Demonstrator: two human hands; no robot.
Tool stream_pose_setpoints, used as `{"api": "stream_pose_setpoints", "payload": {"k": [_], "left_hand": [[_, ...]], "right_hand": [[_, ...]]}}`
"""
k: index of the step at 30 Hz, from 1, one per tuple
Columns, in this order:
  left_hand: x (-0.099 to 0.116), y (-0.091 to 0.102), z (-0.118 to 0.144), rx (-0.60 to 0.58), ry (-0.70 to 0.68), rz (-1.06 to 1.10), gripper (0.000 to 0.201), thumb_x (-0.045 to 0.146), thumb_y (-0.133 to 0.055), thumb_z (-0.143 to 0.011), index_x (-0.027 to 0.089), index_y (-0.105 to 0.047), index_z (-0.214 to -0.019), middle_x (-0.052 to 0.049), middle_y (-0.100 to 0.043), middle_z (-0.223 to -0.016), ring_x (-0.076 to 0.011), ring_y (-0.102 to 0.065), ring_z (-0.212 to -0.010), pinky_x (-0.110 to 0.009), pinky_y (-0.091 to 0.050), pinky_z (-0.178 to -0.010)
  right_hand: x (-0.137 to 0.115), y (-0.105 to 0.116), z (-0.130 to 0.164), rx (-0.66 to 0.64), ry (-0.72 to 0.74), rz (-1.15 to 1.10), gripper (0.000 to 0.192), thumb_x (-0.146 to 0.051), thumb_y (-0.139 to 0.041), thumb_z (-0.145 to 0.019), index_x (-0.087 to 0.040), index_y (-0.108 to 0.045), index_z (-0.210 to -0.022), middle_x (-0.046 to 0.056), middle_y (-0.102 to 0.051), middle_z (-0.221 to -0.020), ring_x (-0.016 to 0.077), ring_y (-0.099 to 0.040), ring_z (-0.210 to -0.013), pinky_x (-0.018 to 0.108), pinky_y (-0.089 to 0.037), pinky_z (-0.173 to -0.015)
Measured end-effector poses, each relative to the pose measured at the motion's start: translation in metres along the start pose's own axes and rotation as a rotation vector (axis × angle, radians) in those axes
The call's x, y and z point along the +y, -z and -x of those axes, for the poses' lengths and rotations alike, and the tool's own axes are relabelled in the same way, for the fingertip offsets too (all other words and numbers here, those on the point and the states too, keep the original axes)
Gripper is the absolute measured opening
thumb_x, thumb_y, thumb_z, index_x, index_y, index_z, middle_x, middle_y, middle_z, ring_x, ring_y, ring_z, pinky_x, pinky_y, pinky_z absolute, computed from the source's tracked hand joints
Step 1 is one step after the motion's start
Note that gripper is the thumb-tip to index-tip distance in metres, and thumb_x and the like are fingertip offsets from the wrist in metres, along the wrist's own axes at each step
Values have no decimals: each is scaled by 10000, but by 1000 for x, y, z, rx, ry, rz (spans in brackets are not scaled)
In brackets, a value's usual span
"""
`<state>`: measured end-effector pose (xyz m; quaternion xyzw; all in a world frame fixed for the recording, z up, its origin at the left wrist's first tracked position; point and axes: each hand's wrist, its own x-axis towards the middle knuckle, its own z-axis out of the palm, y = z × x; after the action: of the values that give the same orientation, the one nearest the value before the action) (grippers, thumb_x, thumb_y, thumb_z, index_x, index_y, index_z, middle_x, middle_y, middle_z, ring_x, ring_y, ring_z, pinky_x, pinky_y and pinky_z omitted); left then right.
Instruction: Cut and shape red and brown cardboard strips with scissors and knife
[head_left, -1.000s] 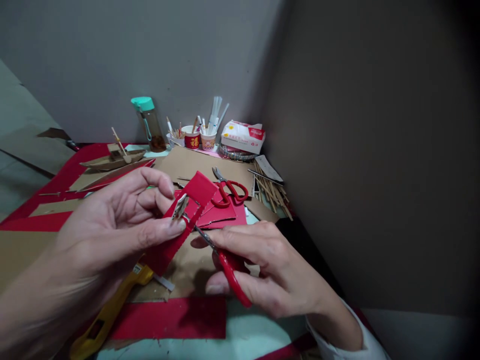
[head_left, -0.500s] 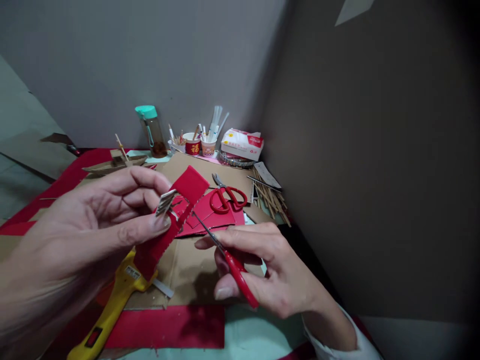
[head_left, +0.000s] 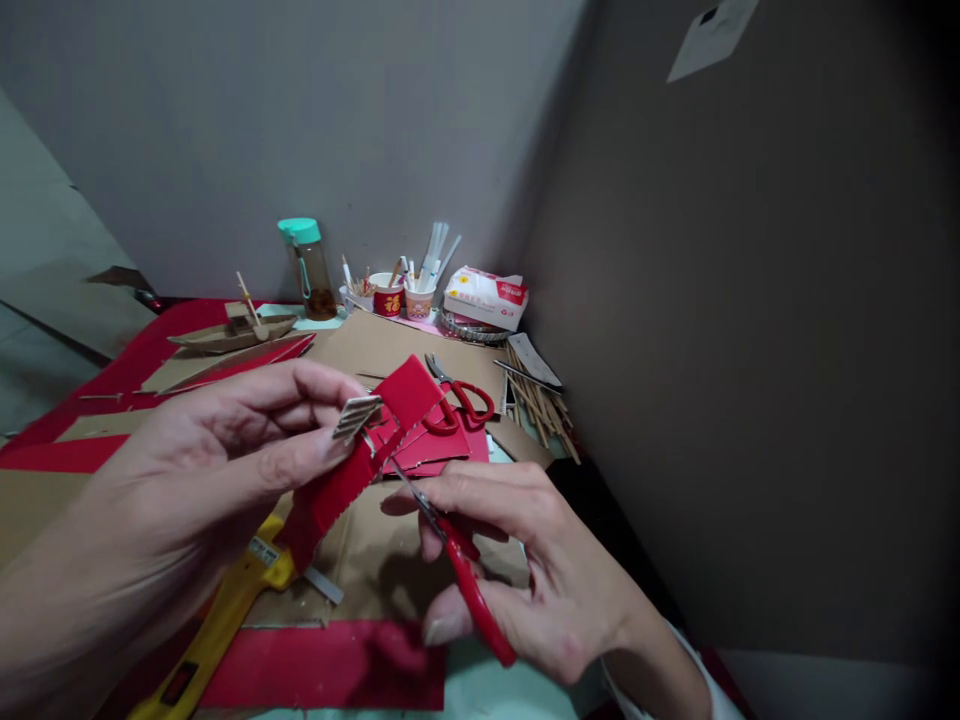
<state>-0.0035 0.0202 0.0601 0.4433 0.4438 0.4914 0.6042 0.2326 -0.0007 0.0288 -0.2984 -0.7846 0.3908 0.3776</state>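
My left hand point(head_left: 247, 470) pinches a strip of red cardboard point(head_left: 337, 500) between thumb and fingers. A small folded-up flap with bare corrugated ribs point(head_left: 357, 418) stands out beside the thumb. In my right hand point(head_left: 517, 550) are red-handled scissors point(head_left: 472, 590), with fingers around the handles. Their blade tips point up and left and touch or nearly touch the strip's lower right edge. Whether the blades are parted is hard to make out. Below the left hand lies a yellow-handled tool point(head_left: 217, 630), partly covered by the hand and the strip.
Second red-handled scissors point(head_left: 461, 395) lie on red cardboard pieces point(head_left: 427, 450). Behind stand a bottle point(head_left: 307, 270), paper cups point(head_left: 388, 300) with sticks and straws, and a tissue pack point(head_left: 486, 297). Brown sticks point(head_left: 544, 400) lie right; a cardboard boat point(head_left: 232, 335) sits left.
The red strip and my left hand have shifted slightly right and down in view. The scissors' tips have come closer to the strip's edge. Both hands keep their hold.
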Motion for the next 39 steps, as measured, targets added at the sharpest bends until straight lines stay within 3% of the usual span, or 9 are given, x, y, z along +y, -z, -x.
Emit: {"api": "stream_pose_setpoints", "payload": {"k": [5, 12, 19, 27, 35, 39], "left_hand": [[-1, -4, 0, 40, -57, -142, 376, 460, -992, -587, 326, -822, -894, -4, -748, -777, -158, -655, -645, -199, -580, -527], [-3, -3, -1, 16, -61, -241, 309, 471, -958, -645, 297, -787, -834, 23, -676, -720, -99, -577, -596, -120, -493, -501], [-6, -7, -4, 9, 8, -114, 357, 451, -986, -612, 314, -780, -870, 19, -716, -763, -151, -660, -636, -200, -590, -539], [-7, -8, -2, 15, 22, -93, 339, 405, -984, -639, 310, -758, -872, 31, -749, -752, -165, -707, -638, -226, -638, -561], [-5, -13, 1, 54, 14, -86, 387, 405, -1019, -567, 319, -755, -837, 29, -784, -740, -194, -756, -651, -231, -653, -563], [-8, -13, -2, 34, -32, -2, 371, 366, -1018, -580, 300, -750, -827, 32, -772, -696, -165, -718, -594, -216, -629, -517]], "right_hand": [[0, -1, 1, 23, 29, 20, 281, -233, -824, -808, -149, -754, -1067, 10, -691, -825, 158, -621, -716, 259, -506, -687], [-1, 0, -1, 41, 74, 6, 286, -406, -843, -867, -157, -704, -841, -4, -661, -767, 118, -577, -654, 223, -429, -608], [3, -1, 0, -6, 133, 113, 200, -367, -723, -976, -178, -665, -944, -22, -633, -768, 111, -533, -639, 229, -439, -623], [1, 1, 2, -25, 101, 107, 100, -143, -713, -883, -165, -667, -968, -36, -587, -757, 101, -496, -619, 204, -390, -574], [1, 0, 1, 21, 161, 45, 175, -308, -718, -995, -142, -714, -1050, -5, -632, -794, 114, -556, -668, 215, -431, -625], [2, -2, 2, 44, 176, 72, 166, -282, -705, -999, -127, -711, -1057, 0, -605, -787, 126, -550, -687, 230, -439, -642]]}}
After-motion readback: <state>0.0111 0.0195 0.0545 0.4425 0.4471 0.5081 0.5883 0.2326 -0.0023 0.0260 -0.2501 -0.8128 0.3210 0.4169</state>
